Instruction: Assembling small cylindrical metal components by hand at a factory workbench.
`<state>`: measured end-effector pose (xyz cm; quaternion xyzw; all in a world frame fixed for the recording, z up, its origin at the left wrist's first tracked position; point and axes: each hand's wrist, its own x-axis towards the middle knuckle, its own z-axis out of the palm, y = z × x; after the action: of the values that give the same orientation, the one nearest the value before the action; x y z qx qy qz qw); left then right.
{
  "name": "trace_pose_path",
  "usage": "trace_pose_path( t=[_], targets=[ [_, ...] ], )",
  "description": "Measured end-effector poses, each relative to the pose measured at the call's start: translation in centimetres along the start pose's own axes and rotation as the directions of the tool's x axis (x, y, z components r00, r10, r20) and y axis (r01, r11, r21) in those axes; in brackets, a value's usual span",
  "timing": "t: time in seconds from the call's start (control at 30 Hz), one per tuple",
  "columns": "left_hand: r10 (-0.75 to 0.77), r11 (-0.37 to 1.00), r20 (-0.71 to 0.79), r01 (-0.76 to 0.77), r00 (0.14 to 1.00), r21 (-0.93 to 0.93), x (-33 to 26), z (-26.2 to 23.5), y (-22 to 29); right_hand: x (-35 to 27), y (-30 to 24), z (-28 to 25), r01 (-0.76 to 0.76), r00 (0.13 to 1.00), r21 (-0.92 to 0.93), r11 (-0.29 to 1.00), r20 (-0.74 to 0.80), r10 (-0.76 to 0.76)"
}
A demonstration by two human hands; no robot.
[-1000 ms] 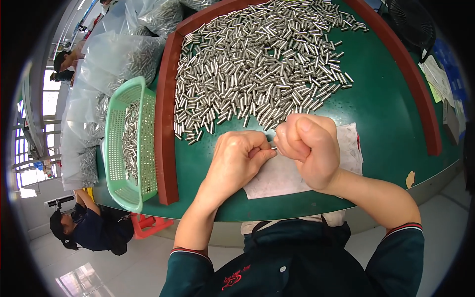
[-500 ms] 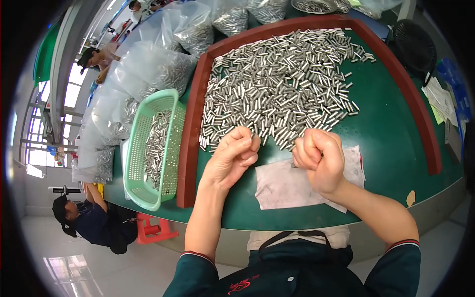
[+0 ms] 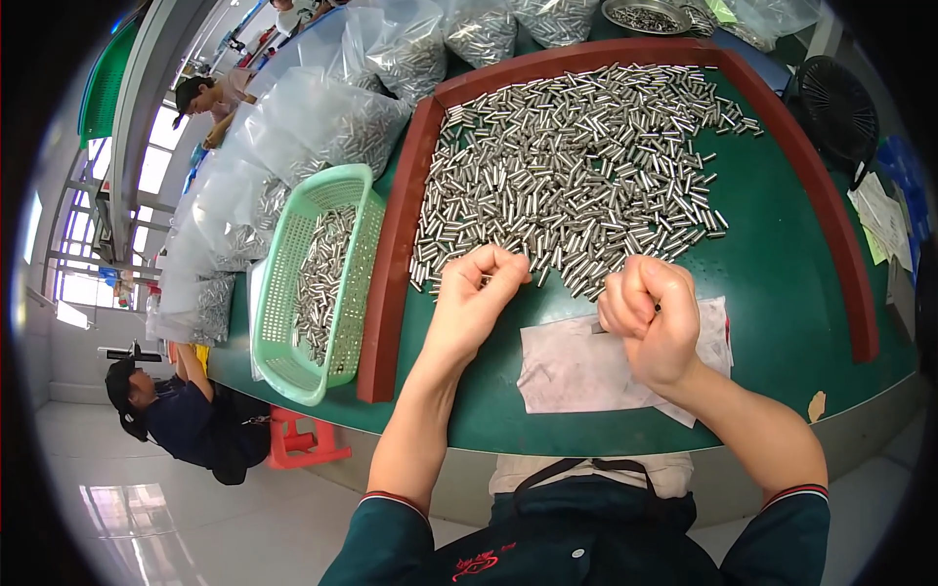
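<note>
A big heap of small silver metal pins [image 3: 572, 166] covers the green table top [image 3: 782, 283] inside a red-brown curved rim [image 3: 391, 273]. My left hand [image 3: 479, 293] is curled at the near left edge of the heap, fingers closed around several pins. My right hand [image 3: 650, 317] is a closed fist over a crumpled white paper sheet [image 3: 576, 371], just short of the heap; a pin tip shows at its lower left. What else the fist holds is hidden.
A mint-green plastic basket [image 3: 283, 322] with pins stands left of the rim. Clear plastic bags of pins [image 3: 313, 127] pile up at the far left. A black fan [image 3: 831, 103] sits far right. One person sits low at the left [image 3: 176, 410], another at the far left [image 3: 210, 98].
My hands, held together over the paper a second ago, have parted. The left one moved to the left edge of the heap. The view shifted so the table sits further right.
</note>
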<state>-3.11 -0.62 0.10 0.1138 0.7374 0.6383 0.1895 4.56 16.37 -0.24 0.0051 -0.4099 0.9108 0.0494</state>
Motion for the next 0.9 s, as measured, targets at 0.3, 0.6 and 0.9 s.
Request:
trace_pose_path(
  t=[0.3, 0.6, 0.9],
  targets=[
    [0.485, 0.435, 0.309, -0.532, 0.818, 0.726, 0.3, 0.1, -0.7, -0.1, -0.1, 0.0, -0.003, 1.000, 0.002, 1.000, -0.003, 0.003],
    [0.189, 0.724, 0.366, -0.381, 0.911, 0.575, -1.4, 1.5, 0.9, -0.1, 0.2, -0.5, 0.007, 1.000, 0.059, 0.998, -0.020, -0.006],
    [0.274, 0.652, 0.415, -0.484, 0.868, 0.583, -1.7, 2.2, 0.3, -0.3, 0.4, -0.6, 0.056, 0.997, 0.060, 0.997, 0.043, -0.058]
  ],
)
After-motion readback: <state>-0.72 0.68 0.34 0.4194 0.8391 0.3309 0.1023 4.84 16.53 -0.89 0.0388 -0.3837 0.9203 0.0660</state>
